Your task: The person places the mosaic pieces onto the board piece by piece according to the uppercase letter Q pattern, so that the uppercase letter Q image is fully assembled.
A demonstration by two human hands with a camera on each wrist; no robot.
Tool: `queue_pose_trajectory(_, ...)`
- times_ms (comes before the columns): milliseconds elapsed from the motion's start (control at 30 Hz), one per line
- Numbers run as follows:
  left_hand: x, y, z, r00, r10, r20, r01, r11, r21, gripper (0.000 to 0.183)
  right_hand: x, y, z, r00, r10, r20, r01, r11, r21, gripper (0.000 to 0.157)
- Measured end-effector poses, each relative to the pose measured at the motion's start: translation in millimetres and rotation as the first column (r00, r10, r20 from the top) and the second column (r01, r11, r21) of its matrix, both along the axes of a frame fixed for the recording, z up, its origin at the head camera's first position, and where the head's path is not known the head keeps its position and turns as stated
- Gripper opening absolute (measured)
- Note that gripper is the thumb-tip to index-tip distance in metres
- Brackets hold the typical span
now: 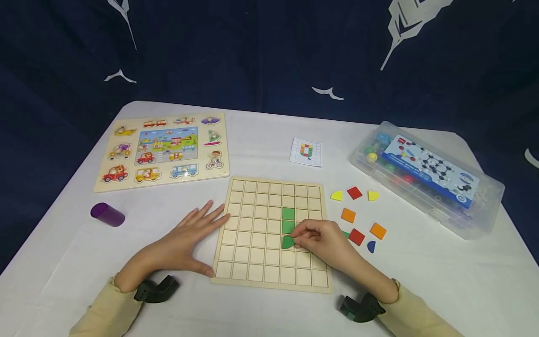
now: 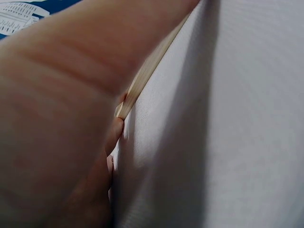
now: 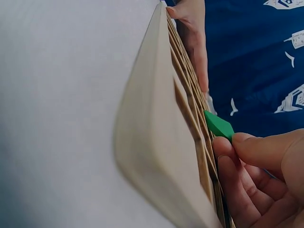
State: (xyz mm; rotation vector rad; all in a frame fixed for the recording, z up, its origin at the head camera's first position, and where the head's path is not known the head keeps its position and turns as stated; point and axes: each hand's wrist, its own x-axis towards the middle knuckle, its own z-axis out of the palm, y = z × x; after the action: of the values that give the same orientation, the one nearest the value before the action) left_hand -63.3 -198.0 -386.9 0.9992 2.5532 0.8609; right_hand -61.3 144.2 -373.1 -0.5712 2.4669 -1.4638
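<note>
A wooden grid board (image 1: 240, 271) lies on the table, its square cells edged by thin raised strips. Two green square tiles (image 1: 288, 214) sit one below the other in its right half. Just under them, my right hand (image 1: 322, 238) pinches a green quarter-circle tile (image 1: 287, 242) between thumb and index finger. The right wrist view shows this green tile (image 3: 218, 124) tilted, one corner at the grid strips. My left hand (image 1: 189, 238) is spread flat at the board's left edge, with fingertips and thumb touching it. In the left wrist view the forearm hides most of that hand.
Right of the board lie loose tiles: red (image 1: 354, 193), orange (image 1: 348, 215), yellow (image 1: 337, 196) and blue (image 1: 371, 246). A pattern card (image 1: 306, 152) lies behind it. A clear plastic case (image 1: 425, 180) stands back right, a vehicle puzzle (image 1: 164, 152) back left, a purple cylinder (image 1: 108, 214) left.
</note>
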Motion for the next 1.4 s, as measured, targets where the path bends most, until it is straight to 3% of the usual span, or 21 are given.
queue_pose_trajectory(267, 0.2, 0.0, 0.1, 1.0, -0.001, -0.007, 0.001, 1.0, 0.011, 0.118, 0.7, -1.5, -1.2, 0.999, 0.001, -0.034, -0.001, 1.0, 0.001, 0.011)
queue_pose_trajectory(533, 0.4, 0.0, 0.4, 1.0, -0.001, -0.012, 0.001, 1.0, 0.012, 0.118, 2.1, -3.2, -3.0, 0.992, -0.011, -0.125, 0.011, 1.0, -0.001, 0.012)
queue_pose_trajectory(967, 0.5, -0.1, 1.7, 1.0, -0.004, -0.003, 0.004, 1.0, 0.015, 0.118, 2.9, -4.5, -0.2, 0.991, -0.026, -0.131, 0.03, 0.999, 0.031, 0.012)
queue_pose_trajectory(1200, 0.5, -0.2, 3.2, 1.0, -0.004, -0.004, 0.004, 1.0, 0.009, 0.118, -0.1, 3.5, 13.4, 0.994, -0.068, -0.09, 0.068, 0.998, -0.003, 0.011)
queue_pose_trajectory(1400, 0.3, -0.7, 2.1, 1.0, -0.002, -0.002, 0.002, 1.0, 0.009, 0.118, -11.0, 35.3, 33.0, 0.979, -0.166, -0.117, 0.168, 0.986, 0.01, 0.011)
